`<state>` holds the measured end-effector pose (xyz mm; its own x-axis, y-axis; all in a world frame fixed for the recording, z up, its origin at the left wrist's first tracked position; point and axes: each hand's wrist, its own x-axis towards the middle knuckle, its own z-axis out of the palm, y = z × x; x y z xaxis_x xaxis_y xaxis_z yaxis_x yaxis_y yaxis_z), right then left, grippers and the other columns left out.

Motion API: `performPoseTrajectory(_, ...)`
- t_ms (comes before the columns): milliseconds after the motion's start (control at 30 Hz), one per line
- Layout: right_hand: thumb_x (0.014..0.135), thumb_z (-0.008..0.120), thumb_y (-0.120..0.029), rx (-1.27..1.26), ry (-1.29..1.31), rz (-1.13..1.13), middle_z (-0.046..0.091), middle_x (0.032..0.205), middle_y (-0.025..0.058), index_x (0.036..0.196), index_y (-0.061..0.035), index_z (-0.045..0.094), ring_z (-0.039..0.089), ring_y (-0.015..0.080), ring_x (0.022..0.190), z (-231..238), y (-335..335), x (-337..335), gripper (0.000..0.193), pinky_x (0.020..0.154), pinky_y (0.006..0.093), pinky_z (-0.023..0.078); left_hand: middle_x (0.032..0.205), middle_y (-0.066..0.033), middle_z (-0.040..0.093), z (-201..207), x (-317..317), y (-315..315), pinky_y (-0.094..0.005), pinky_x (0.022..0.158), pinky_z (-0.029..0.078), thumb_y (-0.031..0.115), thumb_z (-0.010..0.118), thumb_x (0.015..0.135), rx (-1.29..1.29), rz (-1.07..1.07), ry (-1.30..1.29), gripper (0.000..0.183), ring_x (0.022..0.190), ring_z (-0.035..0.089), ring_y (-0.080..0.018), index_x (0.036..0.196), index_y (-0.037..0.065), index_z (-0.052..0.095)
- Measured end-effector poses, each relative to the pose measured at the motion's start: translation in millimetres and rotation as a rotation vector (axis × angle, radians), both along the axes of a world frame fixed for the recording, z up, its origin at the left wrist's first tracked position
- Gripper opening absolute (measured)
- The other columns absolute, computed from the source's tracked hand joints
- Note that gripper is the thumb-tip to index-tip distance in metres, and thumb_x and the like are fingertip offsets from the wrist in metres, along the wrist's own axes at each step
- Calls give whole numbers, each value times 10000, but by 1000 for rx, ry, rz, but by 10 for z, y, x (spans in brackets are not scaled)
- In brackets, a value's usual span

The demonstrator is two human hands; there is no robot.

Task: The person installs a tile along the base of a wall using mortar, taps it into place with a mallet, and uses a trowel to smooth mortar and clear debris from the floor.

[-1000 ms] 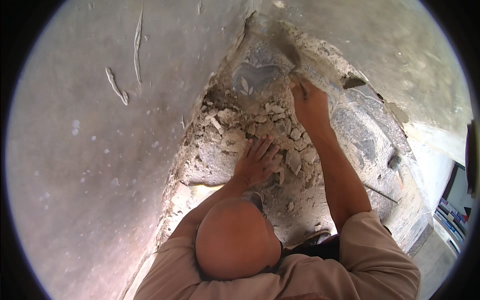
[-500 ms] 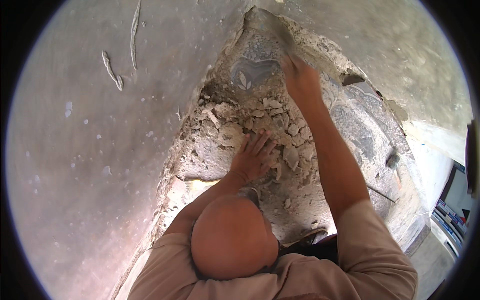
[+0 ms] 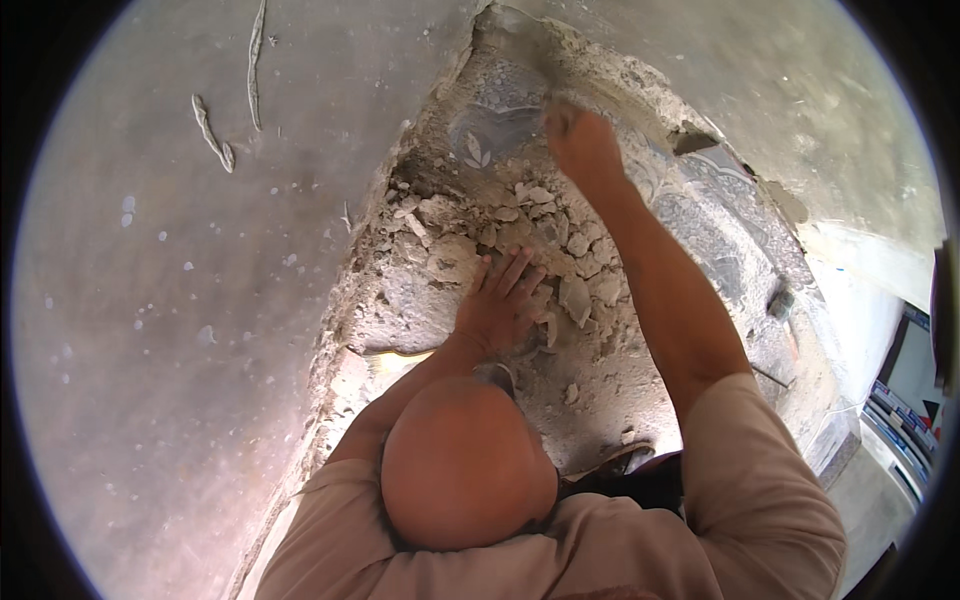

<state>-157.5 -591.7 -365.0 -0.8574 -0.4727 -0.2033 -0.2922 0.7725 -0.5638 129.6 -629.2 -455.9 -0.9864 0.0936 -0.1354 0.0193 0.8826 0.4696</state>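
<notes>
My left hand (image 3: 497, 305) lies flat with fingers spread on broken, dusty rubble (image 3: 545, 230). Farther off, my right hand (image 3: 585, 150) is closed around a tool. A motion-smeared grey patch (image 3: 545, 62) beyond the fist is the tool's head, its exact kind hidden by the blur. Below that patch is a patterned grey tile (image 3: 490, 135) with a pale leaf motif, partly dusty. Loose chunks (image 3: 575, 298) lie just right of my left hand.
Smooth grey surfaces (image 3: 180, 330) border the broken area on the left and upper right. A dark shard (image 3: 692, 140) sits at the right edge. Farther right are a small dark lump (image 3: 780, 303), a thin rod (image 3: 770, 376) and a stack of books or boxes (image 3: 900, 435).
My right hand has swung slightly left and nearer, and the tool is more smeared. My left hand stays on the rubble. The whole view has shifted a little.
</notes>
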Motion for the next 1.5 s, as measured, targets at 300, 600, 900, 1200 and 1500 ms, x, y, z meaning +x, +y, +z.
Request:
performPoseTrajectory(300,995,563,-269,-97,224,-8,724,905,260,1180,-46,703,724,393,782,-179,200,-214,321,764,480,574,1679,-93,145,23,-104,84,-551,1243,87,430,521,960,7,-41,72,664,1549,139,-286,1558,204,342)
performPoseTrajectory(600,993,582,-280,-274,257,9,730,888,220,1117,-74,727,719,335,756,-241,590,139,281,757,468,581,1695,-69,95,40,-5,-21,-512,1256,32,507,481,969,-140,-54,-39,722,1562,89,-246,1602,241,257)
performPoseTrajectory(900,959,574,-205,-196,169,99,724,824,207,1116,-36,724,728,350,775,-128,407,280,275,722,439,588,1659,-126,199,33,57,-85,-574,1232,96,406,551,930,-31,-10,-6,663,1532,178,-328,1535,197,377)
performPoseTrajectory(1200,992,580,-300,-19,112,118,731,1052,183,1246,-83,679,739,301,884,-224,136,-63,349,700,395,621,1703,-67,42,2,-37,-47,-516,1259,21,510,408,1011,-159,-25,-62,667,1569,34,-253,1596,214,282)
performPoseTrajectory(1500,991,583,-305,422,492,462,745,1060,149,1183,-118,724,738,301,894,8,110,-166,303,746,431,610,1703,-60,53,73,1,37,-510,1259,9,503,442,1000,-114,-41,-30,680,1568,44,-245,1598,229,268)
